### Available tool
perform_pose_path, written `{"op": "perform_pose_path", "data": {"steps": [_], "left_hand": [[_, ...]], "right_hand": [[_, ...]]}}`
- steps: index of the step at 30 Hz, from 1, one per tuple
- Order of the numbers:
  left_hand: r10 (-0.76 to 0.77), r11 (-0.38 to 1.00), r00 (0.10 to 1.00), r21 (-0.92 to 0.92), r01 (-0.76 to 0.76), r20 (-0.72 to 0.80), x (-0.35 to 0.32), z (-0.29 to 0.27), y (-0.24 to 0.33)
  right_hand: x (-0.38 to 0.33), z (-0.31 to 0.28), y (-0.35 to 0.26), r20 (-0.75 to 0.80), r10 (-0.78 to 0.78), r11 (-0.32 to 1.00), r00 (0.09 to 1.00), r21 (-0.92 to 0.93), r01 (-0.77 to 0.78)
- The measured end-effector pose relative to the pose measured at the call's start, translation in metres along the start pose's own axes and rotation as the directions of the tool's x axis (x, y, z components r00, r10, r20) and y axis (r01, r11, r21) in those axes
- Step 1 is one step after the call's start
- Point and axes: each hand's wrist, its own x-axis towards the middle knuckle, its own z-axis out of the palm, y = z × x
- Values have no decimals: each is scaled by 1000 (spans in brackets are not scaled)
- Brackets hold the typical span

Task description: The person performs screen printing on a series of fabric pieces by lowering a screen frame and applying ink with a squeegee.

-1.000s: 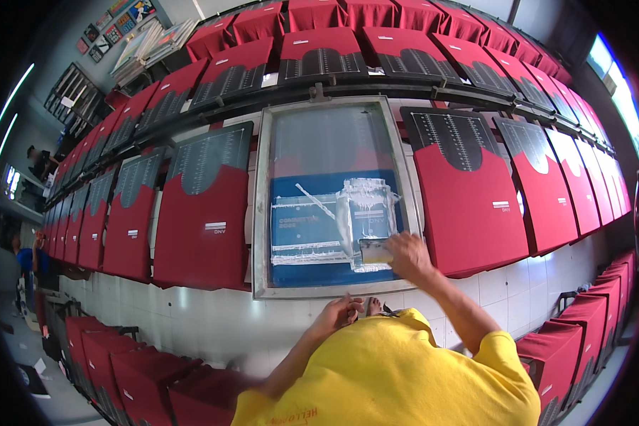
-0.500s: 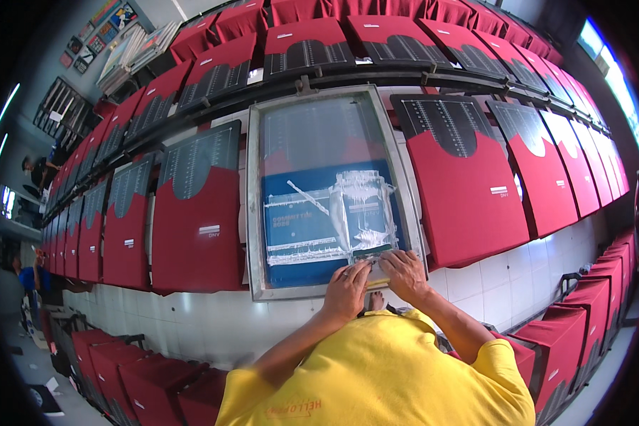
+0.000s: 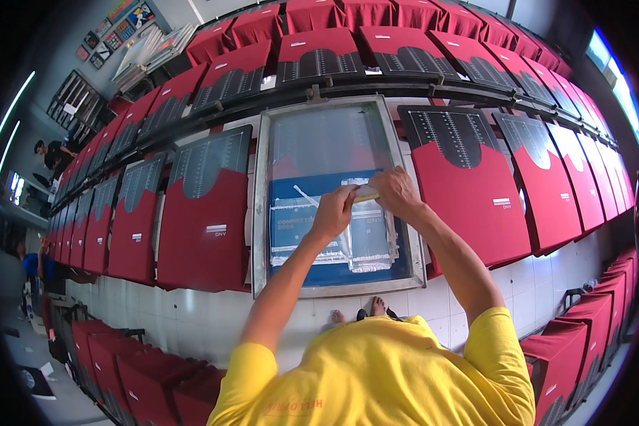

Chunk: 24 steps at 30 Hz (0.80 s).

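A screen printing frame [image 3: 260, 213] with a metal rim lies in front of me over a red shirt on a board, faintly visible through its mesh. Its lower mesh carries a blue stencil [image 3: 298, 277] with white ink [image 3: 368, 265] smeared around a printed area at the right. My left hand [image 3: 335, 211] and my right hand [image 3: 396, 192] grip the two ends of a squeegee [image 3: 366, 193], above the upper edge of the ink patch. The fingers of both hands are closed round it. The squeegee's lower edge against the mesh is hard to make out.
Red printed shirts lie on boards to the left [image 3: 200, 227] and right [image 3: 468, 206] of the frame. A black rail [image 3: 376, 86] runs behind it, with more shirts beyond. Red-covered boards [image 3: 575, 355] stand near me. Other people [image 3: 54, 153] are at the far left.
Both hands have moved away from me, from the frame's near end to the top of the ink patch, with the squeegee between them. The view has shifted slightly.
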Motion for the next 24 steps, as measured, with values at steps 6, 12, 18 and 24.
{"op": "perform_pose_path", "data": {"steps": [6,12,18,24], "left_hand": [[65,981,997,179,-71,37,-102,2,60],[27,952,981,295,-84,191,-195,35,58],[69,878,966,444,-176,248,-226,46,44],[-12,929,1000,370,17,-16,-206,6,29]], "right_hand": [[-104,-14,-57,-103,-69,995,992,65,76],[-182,8,-93,56,-82,995,995,67,78],[-200,15,-99,80,-92,979,993,192,75],[-199,17,-74,-128,215,913,968,379,-152]]}}
